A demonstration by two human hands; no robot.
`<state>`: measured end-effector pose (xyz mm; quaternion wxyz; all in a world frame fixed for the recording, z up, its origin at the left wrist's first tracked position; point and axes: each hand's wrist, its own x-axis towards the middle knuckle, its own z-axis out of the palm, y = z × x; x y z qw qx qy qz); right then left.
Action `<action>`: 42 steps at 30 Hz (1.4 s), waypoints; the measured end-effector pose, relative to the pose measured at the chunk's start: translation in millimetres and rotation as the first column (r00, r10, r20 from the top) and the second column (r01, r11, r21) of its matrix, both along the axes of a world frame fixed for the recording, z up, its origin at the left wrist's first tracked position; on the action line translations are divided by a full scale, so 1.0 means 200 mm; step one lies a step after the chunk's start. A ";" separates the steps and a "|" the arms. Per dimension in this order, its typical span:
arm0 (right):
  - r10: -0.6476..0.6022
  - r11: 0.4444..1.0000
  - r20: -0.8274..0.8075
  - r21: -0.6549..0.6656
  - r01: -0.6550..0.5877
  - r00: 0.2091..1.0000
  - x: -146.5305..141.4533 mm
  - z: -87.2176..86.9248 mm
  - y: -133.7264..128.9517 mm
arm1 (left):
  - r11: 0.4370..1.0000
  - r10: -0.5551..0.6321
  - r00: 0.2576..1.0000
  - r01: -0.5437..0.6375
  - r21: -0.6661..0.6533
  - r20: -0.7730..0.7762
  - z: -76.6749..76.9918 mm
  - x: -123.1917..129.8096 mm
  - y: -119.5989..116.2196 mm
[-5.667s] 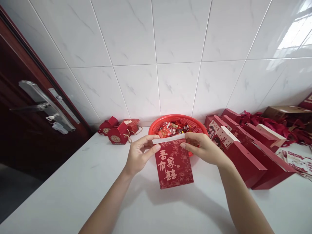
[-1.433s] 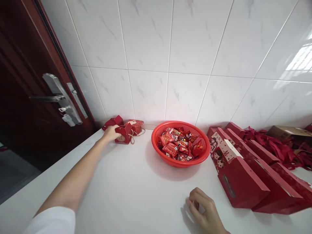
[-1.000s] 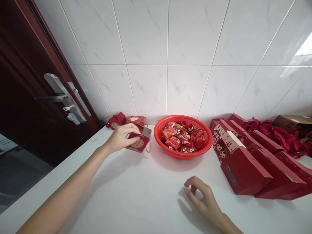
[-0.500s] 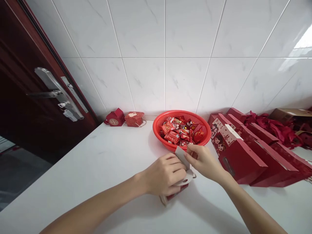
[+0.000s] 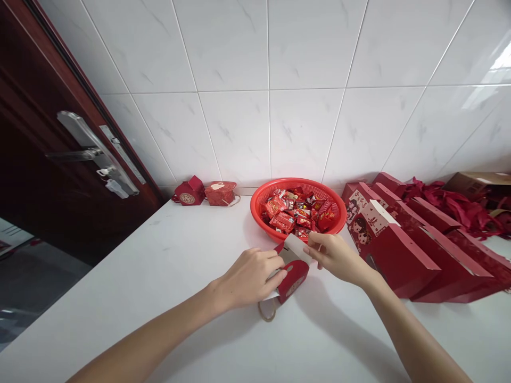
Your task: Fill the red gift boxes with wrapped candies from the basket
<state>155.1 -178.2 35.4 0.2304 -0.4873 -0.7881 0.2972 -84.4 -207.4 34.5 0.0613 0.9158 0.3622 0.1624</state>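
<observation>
A small red paper gift box (image 5: 294, 281) stands on the white tabletop, its top flaps raised with their pale inner sides showing. My left hand (image 5: 255, 276) is closed on its left side, the fingers curled over a flap. On the other side, my right hand (image 5: 337, 260) pinches the upper right flap between thumb and fingers. A twine handle loop (image 5: 267, 314) hangs out at the box's lower left. Just behind the box, a red plastic basket (image 5: 339, 215) holds several wrapped candies (image 5: 283, 221). The inside of the box is mostly hidden by my left fingers.
Two small closed red boxes, one with a round emblem (image 5: 189, 191) and one patterned (image 5: 221, 193), stand by the tiled wall (image 5: 231, 133). Several large red gift bags (image 5: 399, 255) lean in rows at right, before red cloth (image 5: 455, 205) and a cardboard box (image 5: 477, 183). A dark door (image 5: 48, 101) is at left.
My left hand has shifted left and slightly up, off the pale flap it covered. The box's red face and opening now show more. My right hand still pinches a flap.
</observation>
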 end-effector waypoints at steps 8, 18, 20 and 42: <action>-0.149 0.984 0.309 0.144 0.108 0.939 -0.02 -0.01 -0.03 | 0.941 0.269 0.961 -0.276 -0.196 -0.061 0.06 -0.01 0.02; 0.148 0.750 0.237 0.606 -0.265 0.960 -0.18 -0.05 -0.17 | 0.861 0.369 0.921 -0.388 -0.329 -0.122 0.03 0.05 -0.05; 0.191 0.743 0.267 0.589 -0.317 0.945 -0.19 -0.05 -0.17 | 0.866 0.350 0.930 -0.368 -0.339 -0.115 0.02 0.06 -0.06; -0.184 0.981 0.006 -0.059 0.184 0.983 0.00 -0.13 -0.32 | 0.916 0.134 0.964 -0.032 -0.399 0.229 -0.15 -0.02 0.00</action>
